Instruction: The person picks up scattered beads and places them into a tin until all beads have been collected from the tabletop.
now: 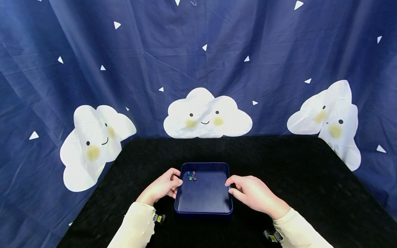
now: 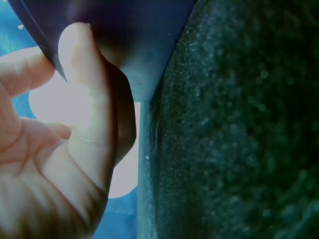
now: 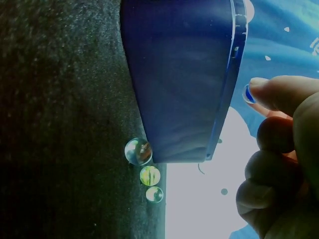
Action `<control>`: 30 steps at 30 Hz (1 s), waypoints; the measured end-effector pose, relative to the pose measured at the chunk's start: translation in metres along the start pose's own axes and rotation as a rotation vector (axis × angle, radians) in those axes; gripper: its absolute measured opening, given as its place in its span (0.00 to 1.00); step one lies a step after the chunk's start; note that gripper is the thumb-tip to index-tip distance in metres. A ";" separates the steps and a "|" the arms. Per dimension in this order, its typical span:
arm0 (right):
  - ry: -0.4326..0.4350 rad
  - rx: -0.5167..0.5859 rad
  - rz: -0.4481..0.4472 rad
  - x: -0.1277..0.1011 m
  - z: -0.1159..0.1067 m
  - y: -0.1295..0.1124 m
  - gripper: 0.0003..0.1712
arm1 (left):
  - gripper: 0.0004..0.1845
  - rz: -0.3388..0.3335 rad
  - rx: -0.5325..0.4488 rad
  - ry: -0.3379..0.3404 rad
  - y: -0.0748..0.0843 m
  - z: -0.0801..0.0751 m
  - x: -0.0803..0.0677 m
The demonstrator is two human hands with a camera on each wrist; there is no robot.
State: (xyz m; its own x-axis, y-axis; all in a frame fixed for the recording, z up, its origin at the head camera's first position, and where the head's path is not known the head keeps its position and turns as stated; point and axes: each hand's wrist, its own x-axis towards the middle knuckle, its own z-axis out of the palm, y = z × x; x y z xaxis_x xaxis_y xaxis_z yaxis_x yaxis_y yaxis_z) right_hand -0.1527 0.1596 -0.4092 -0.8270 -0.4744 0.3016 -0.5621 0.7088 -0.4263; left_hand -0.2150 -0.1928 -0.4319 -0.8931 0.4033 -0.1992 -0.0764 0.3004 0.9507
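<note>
A dark blue square box (image 1: 204, 198) lies open-topped on the black cloth. My left hand (image 1: 163, 186) grips its left wall, thumb (image 2: 82, 74) pressed on the side and other fingers round it. Thumb and index finger of my right hand (image 1: 254, 193) pinch a clear marble with blue inside (image 3: 247, 93), close by the box's right rim. Several small marbles (image 1: 190, 178), blue, green and reddish, sit clustered in the box's far left corner. Three more glass marbles (image 3: 150, 176) rest on the cloth outside the right wall; the right hand hides them in the head view.
Black cloth (image 1: 279, 155) covers the table around the box. A blue curtain (image 1: 186, 62) with white clouds and triangles hangs behind and at both sides. A small dark device (image 1: 159, 218) is strapped at the left wrist, another (image 1: 273, 236) at the right.
</note>
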 end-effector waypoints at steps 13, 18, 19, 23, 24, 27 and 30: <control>0.003 -0.001 -0.015 0.000 0.003 0.002 0.12 | 0.21 -0.004 0.003 0.005 0.001 0.001 -0.001; 0.004 -0.006 -0.023 0.000 0.004 0.003 0.12 | 0.20 -0.003 0.007 0.007 0.001 0.001 -0.001; 0.005 -0.006 -0.023 0.000 0.004 0.003 0.12 | 0.20 -0.002 0.007 0.008 0.001 0.001 -0.001; 0.000 -0.007 -0.012 0.000 0.002 0.002 0.12 | 0.20 0.001 0.007 0.008 0.001 0.001 0.000; -0.002 -0.004 -0.007 0.000 0.002 0.002 0.12 | 0.20 0.003 0.007 0.007 0.001 0.001 0.000; -0.011 0.014 0.004 0.000 0.001 0.003 0.11 | 0.21 0.006 0.009 0.006 0.000 0.001 0.000; -0.010 0.027 0.013 -0.001 0.000 0.006 0.10 | 0.22 0.008 0.014 0.007 0.000 0.001 0.000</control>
State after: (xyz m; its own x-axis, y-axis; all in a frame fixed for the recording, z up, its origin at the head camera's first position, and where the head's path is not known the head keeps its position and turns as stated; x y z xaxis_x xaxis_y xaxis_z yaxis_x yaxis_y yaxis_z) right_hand -0.1558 0.1640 -0.4122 -0.8342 -0.4706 0.2875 -0.5514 0.7007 -0.4527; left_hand -0.2146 -0.1919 -0.4325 -0.8968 0.3996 -0.1899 -0.0633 0.3091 0.9489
